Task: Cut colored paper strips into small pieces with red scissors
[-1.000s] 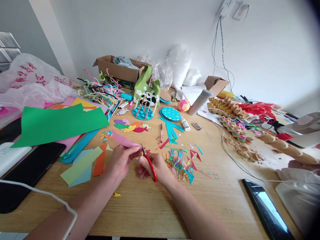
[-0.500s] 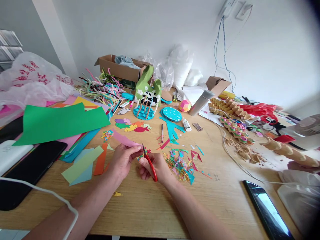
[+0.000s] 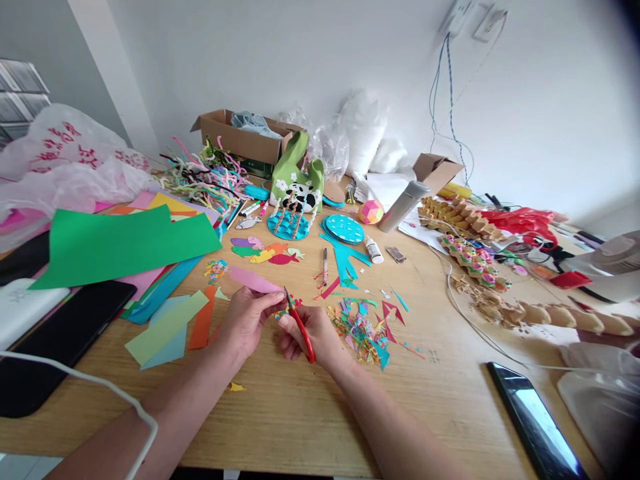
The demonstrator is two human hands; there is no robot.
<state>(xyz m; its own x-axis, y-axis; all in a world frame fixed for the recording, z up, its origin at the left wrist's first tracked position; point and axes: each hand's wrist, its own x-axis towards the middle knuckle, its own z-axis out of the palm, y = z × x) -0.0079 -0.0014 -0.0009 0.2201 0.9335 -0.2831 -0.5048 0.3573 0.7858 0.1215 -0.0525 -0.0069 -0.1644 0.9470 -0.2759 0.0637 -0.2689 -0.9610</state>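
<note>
Near the middle of the table, my left hand (image 3: pixel 250 320) pinches the right end of a strip of pink paper (image 3: pixel 254 280). The strip stretches away to the left. My right hand (image 3: pixel 306 333) grips red-handled scissors (image 3: pixel 302 333), blades pointing up and left at the pinched end. Whether the blades touch the paper I cannot tell. Small paper bits (image 3: pixel 296 300) lie just behind the scissors, partly hidden. Beyond the hands, several coloured paper fish (image 3: pixel 284 258) lie flat. A heap of paper scraps (image 3: pixel 361 327) sits right of my right hand.
Green paper (image 3: pixel 115 243) tops a pile of sheets at left, by a black phone-like slab (image 3: pixel 65 340) and a white cable (image 3: pixel 100 381). A grey bottle (image 3: pixel 404 207) stands at the back. At right are a phone (image 3: pixel 535 420) and a cut egg-carton strip (image 3: pixel 575 317).
The egg-carton strip at far right has shifted left and lies flatter, beside the hand there. My hands, the scissors and the pink strip keep nearly the same place.
</note>
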